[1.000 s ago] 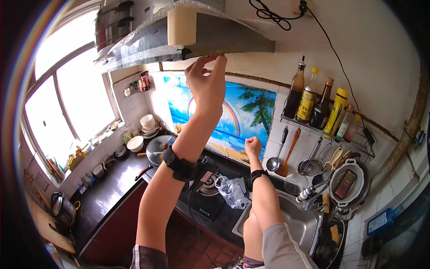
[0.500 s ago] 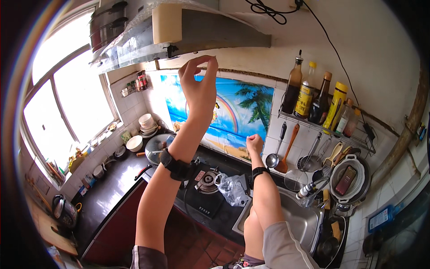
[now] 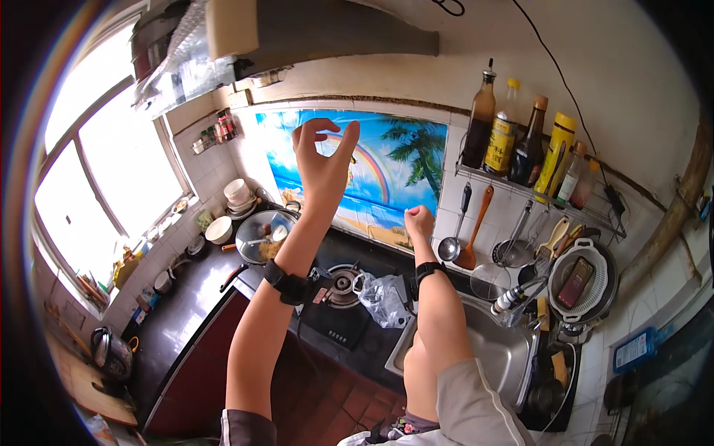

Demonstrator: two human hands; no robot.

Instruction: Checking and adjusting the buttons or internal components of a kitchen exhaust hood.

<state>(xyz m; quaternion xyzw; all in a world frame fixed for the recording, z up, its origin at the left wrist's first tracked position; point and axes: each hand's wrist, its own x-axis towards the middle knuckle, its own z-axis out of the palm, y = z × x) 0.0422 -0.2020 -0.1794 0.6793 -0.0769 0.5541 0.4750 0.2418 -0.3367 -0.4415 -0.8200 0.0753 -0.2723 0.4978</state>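
Observation:
My left hand (image 3: 324,165) is raised in front of the bright beach-scene panel (image 3: 394,167) on the back wall. Its thumb and curled fingers stand apart, with nothing between them. My right hand (image 3: 419,222) is held up lower, near the panel's right edge, its fingers folded into a fist; nothing sticks out of it. Each wrist wears a black band. Below the hands are the gas stove (image 3: 341,290) and a crumpled clear plastic bag (image 3: 384,299) beside its burner. A glass-lidded pan (image 3: 262,236) sits next to my left forearm.
A range hood (image 3: 335,37) hangs above. On the right are a wall rack with several sauce bottles (image 3: 529,145), a hanging ladle (image 3: 450,247), a brown spatula (image 3: 476,230), a white colander (image 3: 587,297) and a metal sink (image 3: 494,357). White bowls (image 3: 219,230) stand by the window.
My left thumb and fingers have parted from a pinch. That hand now appears lower, clear of the hood. My right hand stays closed. The whole view has tilted slightly.

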